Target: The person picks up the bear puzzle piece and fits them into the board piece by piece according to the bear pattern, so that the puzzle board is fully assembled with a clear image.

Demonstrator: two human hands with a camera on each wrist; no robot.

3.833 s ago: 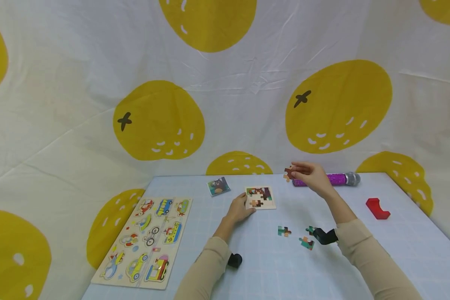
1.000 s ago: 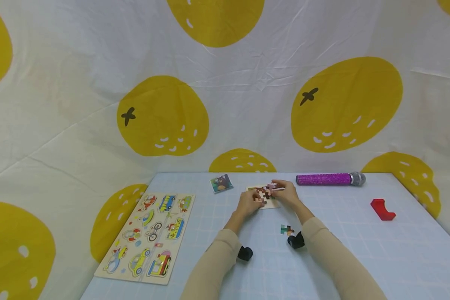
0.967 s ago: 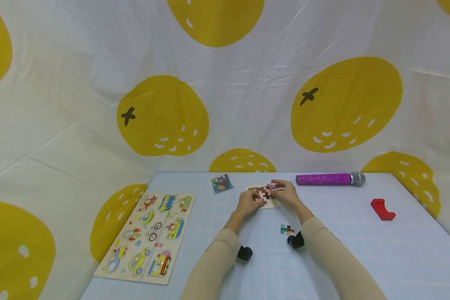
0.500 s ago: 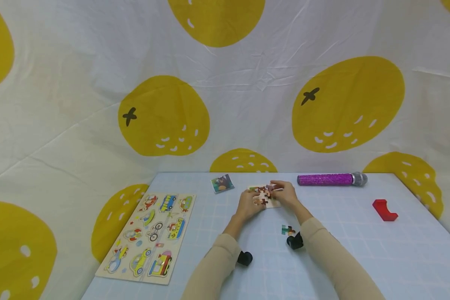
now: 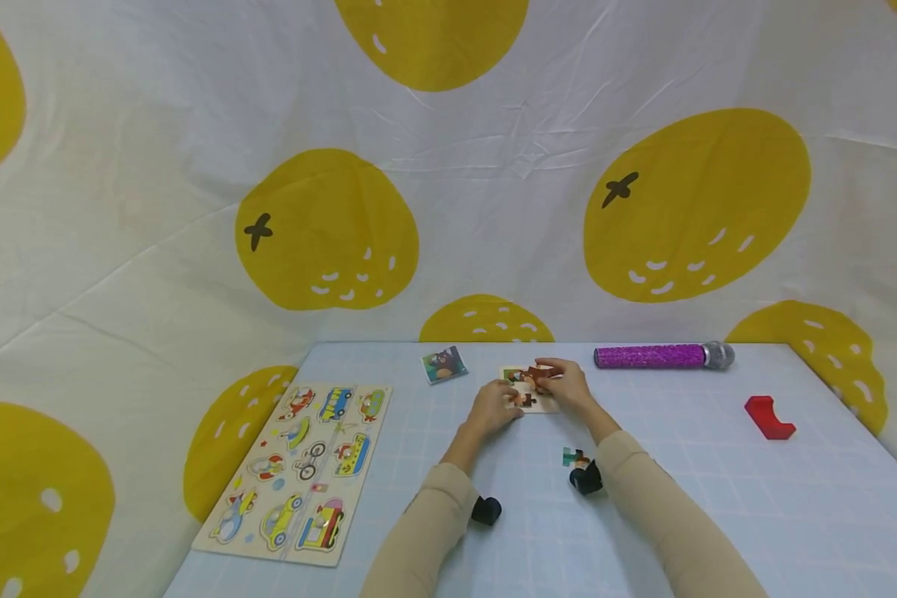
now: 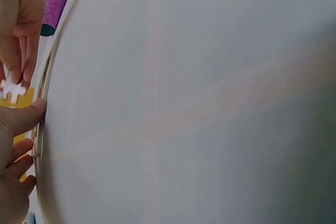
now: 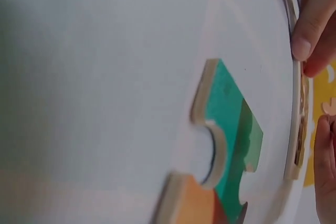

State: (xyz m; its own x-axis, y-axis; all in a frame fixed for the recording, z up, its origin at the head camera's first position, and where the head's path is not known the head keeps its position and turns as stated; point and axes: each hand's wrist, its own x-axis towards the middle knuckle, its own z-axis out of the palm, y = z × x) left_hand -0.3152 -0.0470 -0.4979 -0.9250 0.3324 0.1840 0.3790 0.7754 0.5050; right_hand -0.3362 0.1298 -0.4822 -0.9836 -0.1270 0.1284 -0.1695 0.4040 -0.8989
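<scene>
A small jigsaw board, partly filled with bear-picture pieces, lies at the table's middle back. My left hand grips its left side; in the left wrist view that thumb rests at the board's edge. My right hand pinches a brown jigsaw piece over the board's right part, and this piece appears raised off the board in the left wrist view. Fingers hide some of the board. A loose green-and-orange jigsaw piece lies on the table near my right wrist.
At left lies a wooden vehicle puzzle board. A small picture card is behind the left hand. A purple microphone lies at the back right, with a red notched block in front. Black wrist devices hang under both sleeves.
Earlier the right hand held a piece up by the microphone; it has since come down left over the board. Over the last second the pinched piece has tilted, its brown face now showing.
</scene>
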